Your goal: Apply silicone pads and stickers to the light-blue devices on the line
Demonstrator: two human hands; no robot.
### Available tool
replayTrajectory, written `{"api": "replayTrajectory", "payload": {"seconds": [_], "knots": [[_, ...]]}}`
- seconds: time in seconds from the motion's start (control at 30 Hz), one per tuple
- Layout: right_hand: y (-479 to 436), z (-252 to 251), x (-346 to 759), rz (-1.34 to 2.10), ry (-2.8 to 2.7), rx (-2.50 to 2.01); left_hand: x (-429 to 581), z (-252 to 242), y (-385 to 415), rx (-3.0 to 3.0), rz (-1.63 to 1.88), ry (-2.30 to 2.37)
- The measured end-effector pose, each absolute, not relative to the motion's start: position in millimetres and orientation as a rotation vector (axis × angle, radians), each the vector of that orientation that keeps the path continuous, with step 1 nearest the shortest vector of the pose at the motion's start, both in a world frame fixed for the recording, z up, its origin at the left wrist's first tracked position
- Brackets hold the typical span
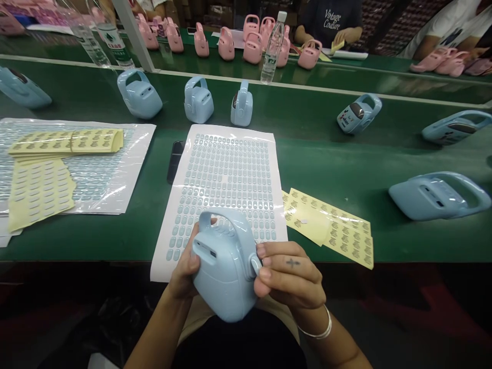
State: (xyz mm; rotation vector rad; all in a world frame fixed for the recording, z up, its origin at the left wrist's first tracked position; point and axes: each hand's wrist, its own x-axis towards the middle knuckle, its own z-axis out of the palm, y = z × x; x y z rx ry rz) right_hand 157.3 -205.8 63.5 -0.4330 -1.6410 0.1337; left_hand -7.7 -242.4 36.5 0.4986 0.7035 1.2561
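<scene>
My left hand [186, 269] is wrapped round the side of a light blue plastic device [225, 277] with a carrying handle and small port slots, held tilted above my lap. At the device's right side, the fingers of my right hand [292, 277] are pinched together by the handle's lower end. A small pale blue oval sticker [255, 264] shows at their tips, partly covered by them, against the handle's end. Just beyond the device lies a white sheet [225, 179] bearing rows of blue oval stickers.
Yellow sticker sheets [348, 228] lie at right; a rolled yellow bundle [65, 142] rests on sheets at left. A dark phone [176, 161] sits partly under the white sheet. Several blue devices [199, 100] line the green bench [323, 169]. A water bottle [273, 48] stands before pink devices and co-workers.
</scene>
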Motion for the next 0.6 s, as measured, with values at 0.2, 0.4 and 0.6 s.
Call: {"api": "replayTrajectory", "payload": {"seconds": [0.2,0.4,0.6], "knots": [[-204,59,154,0.121,-1.582,-0.443,-10,36,-241,0.494,1.272,0.715],[-198,52,149,0.311,-1.592,-0.457,-11,38,-238,0.455,1.250,0.719],[-197,53,156,0.572,-1.843,-0.413,-7,35,-239,0.427,1.229,0.720]]}}
